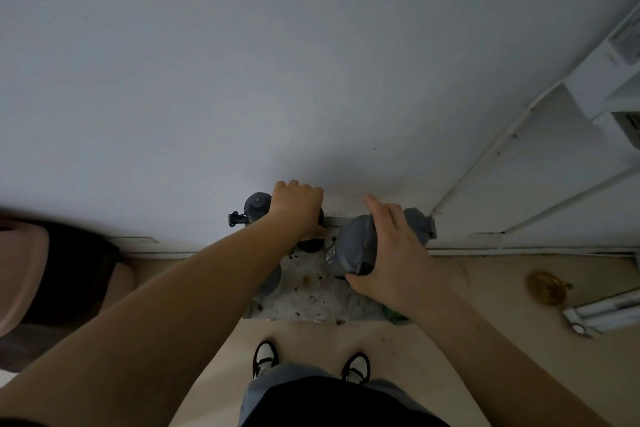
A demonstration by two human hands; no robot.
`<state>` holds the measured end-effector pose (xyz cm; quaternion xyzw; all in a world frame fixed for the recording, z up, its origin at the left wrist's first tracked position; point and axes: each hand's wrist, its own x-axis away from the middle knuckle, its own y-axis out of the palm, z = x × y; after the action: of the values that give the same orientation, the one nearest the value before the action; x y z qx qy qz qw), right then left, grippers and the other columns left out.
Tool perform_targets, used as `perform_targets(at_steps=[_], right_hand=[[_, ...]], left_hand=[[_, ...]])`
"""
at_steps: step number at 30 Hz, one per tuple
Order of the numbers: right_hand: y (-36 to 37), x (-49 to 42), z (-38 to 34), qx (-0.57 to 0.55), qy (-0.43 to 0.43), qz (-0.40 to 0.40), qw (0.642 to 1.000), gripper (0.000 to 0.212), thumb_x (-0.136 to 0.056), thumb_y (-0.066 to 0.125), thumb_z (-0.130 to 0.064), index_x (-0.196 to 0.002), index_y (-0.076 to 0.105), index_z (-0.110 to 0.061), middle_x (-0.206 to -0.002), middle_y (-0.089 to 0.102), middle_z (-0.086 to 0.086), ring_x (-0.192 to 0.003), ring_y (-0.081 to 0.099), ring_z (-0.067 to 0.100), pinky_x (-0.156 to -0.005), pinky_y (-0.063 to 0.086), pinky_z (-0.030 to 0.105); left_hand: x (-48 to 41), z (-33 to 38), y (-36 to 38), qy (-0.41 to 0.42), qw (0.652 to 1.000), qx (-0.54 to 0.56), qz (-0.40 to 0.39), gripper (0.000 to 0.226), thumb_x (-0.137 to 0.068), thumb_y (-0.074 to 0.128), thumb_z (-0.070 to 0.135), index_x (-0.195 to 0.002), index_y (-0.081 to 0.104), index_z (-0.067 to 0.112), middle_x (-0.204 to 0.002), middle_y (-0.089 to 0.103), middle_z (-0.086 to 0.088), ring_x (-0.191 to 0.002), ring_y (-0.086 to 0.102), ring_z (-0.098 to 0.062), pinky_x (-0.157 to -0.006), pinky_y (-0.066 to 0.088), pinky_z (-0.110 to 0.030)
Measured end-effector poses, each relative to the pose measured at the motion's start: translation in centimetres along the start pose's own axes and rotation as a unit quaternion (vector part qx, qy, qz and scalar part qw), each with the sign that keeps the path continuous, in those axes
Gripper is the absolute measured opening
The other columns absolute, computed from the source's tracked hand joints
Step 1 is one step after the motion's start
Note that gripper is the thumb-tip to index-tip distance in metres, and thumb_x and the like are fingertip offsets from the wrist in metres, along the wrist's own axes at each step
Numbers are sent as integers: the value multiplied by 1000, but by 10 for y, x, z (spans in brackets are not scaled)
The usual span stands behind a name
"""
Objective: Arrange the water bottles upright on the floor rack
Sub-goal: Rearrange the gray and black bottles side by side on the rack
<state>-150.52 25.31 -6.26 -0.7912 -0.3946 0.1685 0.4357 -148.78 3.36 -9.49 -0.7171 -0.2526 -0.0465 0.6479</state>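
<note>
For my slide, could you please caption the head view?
Left hand and right hand set grey bottle on floor rack.

A speckled, stained floor rack (311, 302) against the wall carries upright dark water bottles (258, 206).

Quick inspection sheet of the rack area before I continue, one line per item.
Surface: speckled floor rack against the wall, spotted with dirt.
Job's things: large grey bottle tilted over the rack; dark bottle with a strapped cap at the back left; another dark bottle under the left hand.
Clutter: gold round object on the floor at right.
Grips: left hand closed on the bottle beneath it; right hand holds the grey bottle.
Cables: nothing seen.
Surroundings: white wall, beige floor, pink seat at left.
</note>
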Motion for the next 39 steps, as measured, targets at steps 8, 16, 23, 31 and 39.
perform_targets(at_steps=[8, 16, 23, 31, 39], right_hand=[[35, -2, -27, -64, 44, -30, 997, 115, -67, 89, -39, -153, 13, -34, -145, 38, 7, -131, 46, 28, -103, 50, 44], [98, -10, -40, -76, 134, -75, 985, 117, -63, 90, -45, -153, 18, -29, -152, 42, 5, -134, 49, 30, -102, 53, 51], [127, -17, -47, -70, 151, -35, 985, 107, -62, 85, -48, -147, 24, -25, -147, 43, 5, -130, 48, 33, -94, 54, 53], [131, -25, -45, -138, 158, -40, 977, 114, -67, 92, -35, -156, 20, -25, -156, 32, 9, -141, 39, 29, -108, 46, 49], [131, -27, -41, -177, 170, -52, 968, 85, -69, 90, -34, -138, 44, -16, -139, 44, 10, -126, 50, 27, -101, 50, 43]], left_hand=[[95, -25, -19, 14, 900, 324, 289, 24, -95, 65, 23, -118, 68, 17, -108, 69, 0, -89, 66, -18, -78, 56, -33], [151, -45, 62, -126, 884, 402, 201, 27, -88, 69, 37, -112, 67, 24, -104, 57, 3, -84, 63, -18, -69, 52, -29], [161, -55, 110, -139, 879, 447, 89, 76, -76, 78, 51, -141, 45, 30, -119, 48, 1, -100, 60, -22, -81, 54, -33], [149, -61, 111, -132, 888, 434, 80, 63, -75, 78, 52, -126, 52, 26, -117, 48, 2, -99, 61, -25, -82, 56, -43], [145, -63, 114, -107, 903, 408, 80, 60, -78, 77, 53, -125, 51, 25, -110, 48, 4, -95, 60, -20, -79, 57, -41]])
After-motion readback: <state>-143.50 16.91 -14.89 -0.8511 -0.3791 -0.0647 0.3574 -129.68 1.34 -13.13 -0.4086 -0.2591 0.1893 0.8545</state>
